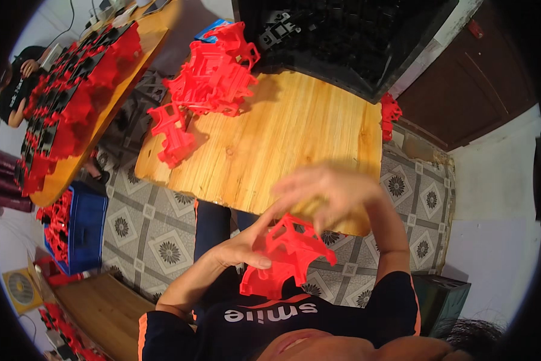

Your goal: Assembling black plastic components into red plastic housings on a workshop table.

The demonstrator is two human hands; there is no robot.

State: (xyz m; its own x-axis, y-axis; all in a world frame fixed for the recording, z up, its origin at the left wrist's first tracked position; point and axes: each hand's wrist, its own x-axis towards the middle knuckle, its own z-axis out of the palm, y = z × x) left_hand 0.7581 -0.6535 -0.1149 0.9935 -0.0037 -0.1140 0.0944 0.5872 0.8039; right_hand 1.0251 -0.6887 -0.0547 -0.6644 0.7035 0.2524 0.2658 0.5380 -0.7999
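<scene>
Close to my chest, my left hand [240, 249] grips a red plastic frame [285, 262] with openings and curved cut-outs, its thumb across the near side. My right hand [330, 189] is just above that frame, over the near edge of the wooden table [294, 132]. It is smeared by motion, but its fingers look stretched out and apart from the thumb, with nothing visible in them. A heap of similar red plastic frames [213, 75] lies at the table's far left, and a single red frame [174, 135] lies in front of it.
A large black crate [343, 48] stands at the table's far side, with a grey part inside. Left is another table [111, 114] covered in red and black assemblies, a seated person [21, 84] beyond it. A blue bin [87, 231] of red parts stands on the tiled floor.
</scene>
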